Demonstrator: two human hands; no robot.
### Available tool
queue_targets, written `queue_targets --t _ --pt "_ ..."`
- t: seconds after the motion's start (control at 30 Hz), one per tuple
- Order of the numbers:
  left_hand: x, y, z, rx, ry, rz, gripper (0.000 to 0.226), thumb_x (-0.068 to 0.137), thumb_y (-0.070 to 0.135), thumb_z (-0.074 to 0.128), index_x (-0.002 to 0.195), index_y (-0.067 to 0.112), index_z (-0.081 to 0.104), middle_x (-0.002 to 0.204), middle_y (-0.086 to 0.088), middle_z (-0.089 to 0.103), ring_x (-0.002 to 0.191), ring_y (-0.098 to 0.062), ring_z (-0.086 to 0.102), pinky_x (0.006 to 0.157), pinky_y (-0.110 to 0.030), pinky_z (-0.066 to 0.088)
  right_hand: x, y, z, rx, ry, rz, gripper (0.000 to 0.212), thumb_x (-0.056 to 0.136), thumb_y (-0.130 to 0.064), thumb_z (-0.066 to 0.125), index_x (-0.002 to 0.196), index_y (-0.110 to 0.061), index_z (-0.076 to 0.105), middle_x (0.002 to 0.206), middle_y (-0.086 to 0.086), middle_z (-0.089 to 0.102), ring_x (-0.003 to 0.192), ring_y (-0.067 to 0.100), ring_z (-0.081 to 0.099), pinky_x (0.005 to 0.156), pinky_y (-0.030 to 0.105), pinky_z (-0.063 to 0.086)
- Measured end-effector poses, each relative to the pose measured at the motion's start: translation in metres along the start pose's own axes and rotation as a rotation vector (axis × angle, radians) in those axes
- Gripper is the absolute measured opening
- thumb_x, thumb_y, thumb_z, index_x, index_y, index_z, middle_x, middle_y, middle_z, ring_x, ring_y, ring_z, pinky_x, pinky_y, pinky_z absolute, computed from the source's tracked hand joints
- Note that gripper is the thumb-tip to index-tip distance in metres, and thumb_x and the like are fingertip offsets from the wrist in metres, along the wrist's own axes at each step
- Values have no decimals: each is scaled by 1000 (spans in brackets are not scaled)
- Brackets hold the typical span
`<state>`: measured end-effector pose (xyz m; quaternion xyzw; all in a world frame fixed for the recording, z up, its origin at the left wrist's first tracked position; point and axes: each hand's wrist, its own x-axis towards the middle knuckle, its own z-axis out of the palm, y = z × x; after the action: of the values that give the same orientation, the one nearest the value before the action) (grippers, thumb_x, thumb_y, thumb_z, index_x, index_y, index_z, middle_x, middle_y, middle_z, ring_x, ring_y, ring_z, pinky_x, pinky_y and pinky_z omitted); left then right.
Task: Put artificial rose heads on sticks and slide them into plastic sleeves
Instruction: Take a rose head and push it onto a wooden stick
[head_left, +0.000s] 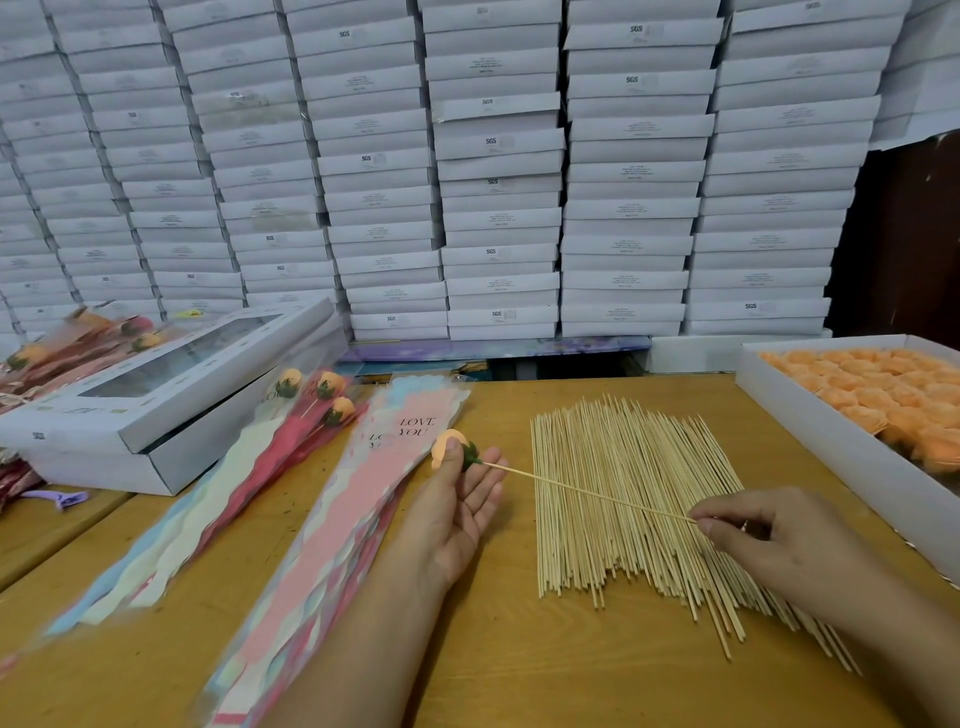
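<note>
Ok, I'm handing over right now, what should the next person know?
Left hand: holds an orange rose head.
Right hand: pinches the far end of a stick whose tip sits at the rose's green base.
Spare sticks lie mid-table, sleeves to the left, rose heads in the box on the right.
Done: several sleeved roses lie further left.
Left: seat this rose, sleeve it, then carry on.

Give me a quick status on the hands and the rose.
Left hand holds rose head. Right hand pinches stick, tip at the rose's base. Sleeve stack alongside, nothing blocking.
</note>
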<state>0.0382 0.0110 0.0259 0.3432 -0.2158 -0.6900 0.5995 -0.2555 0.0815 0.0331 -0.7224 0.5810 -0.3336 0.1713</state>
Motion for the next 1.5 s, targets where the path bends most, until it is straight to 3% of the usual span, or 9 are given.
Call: queue_targets --t 0.23,0.57,0.73,0.87,1.03,1.27,1.5 --pt "-1 0 1 -20 0 -10 24 100 31 56 109 9 61 95 -13 78 75 -18 77 60 -27 62 1 1 1 6 23 10 30 89 -29 71 80 -57 65 90 -33 68 92 -3 65 77 21 49" --pt "-1 -1 1 -15 1 -12 25 100 29 56 113 8 59 98 -14 77 79 -20 77 57 -27 62 0 2 3 -2 18 24 32 89 -30 71 79 -59 64 82 -38 66 87 3 67 74 21 52" --pt "-2 -8 4 40 -24 -36 29 98 29 57 117 7 58 101 -13 77 82 -19 77 57 -27 61 0 2 10 -19 0 13 34 88 -33 72 74 -62 62 81 -37 68 84 -5 65 70 18 51" --pt "-2 -4 4 -23 -16 -13 24 100 29 54 110 9 60 95 -13 78 77 -18 77 59 -27 62 0 4 5 -7 31 16 31 89 -33 70 75 -61 64 84 -34 70 86 -6 65 74 22 53" --pt "-3 1 4 -85 10 -1 21 101 31 53 106 12 61 87 -11 78 69 -17 76 63 -27 60 0 2 -1 2 44 9 25 89 -32 70 82 -56 67 90 -22 73 87 5 68 74 22 52" --pt "-3 0 4 -83 11 0 22 101 31 53 103 11 62 87 -11 78 70 -16 76 62 -27 60 0 1 1 -8 37 10 31 88 -29 72 78 -57 65 83 -35 67 88 -16 61 66 13 44" --pt "-3 -1 3 -74 4 -9 22 100 30 54 107 10 62 91 -12 78 74 -18 77 63 -27 61 -1 1 1 -14 27 2 30 89 -30 71 79 -58 65 81 -49 60 89 -17 59 67 13 43"
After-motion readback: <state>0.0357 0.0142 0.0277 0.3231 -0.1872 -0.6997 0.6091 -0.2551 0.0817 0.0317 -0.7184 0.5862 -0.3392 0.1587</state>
